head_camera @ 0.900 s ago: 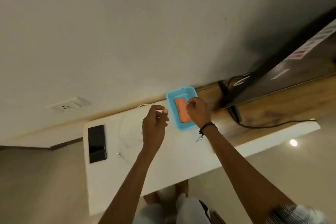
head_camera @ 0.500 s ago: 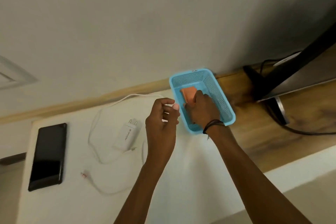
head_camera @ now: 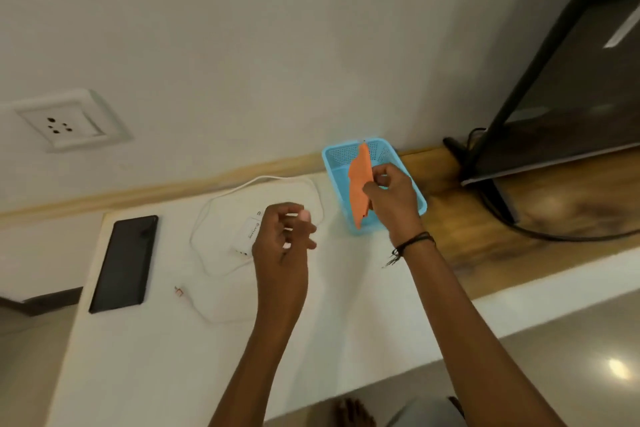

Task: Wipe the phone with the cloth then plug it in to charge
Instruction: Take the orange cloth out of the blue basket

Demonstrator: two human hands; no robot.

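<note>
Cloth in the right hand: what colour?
Orange, plain; the cloth shows best in the head view, against the blue basket.

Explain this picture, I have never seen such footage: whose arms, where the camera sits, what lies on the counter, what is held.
No machine here: a person's two bare arms, filmed by a camera worn on their head, looking down. The right hand pinches an orange cloth over a blue basket. The left hand hovers with loosely curled fingers, holding nothing. On the white counter lie a black phone, a white charger and its cable. A wall socket sits upper left.
</note>
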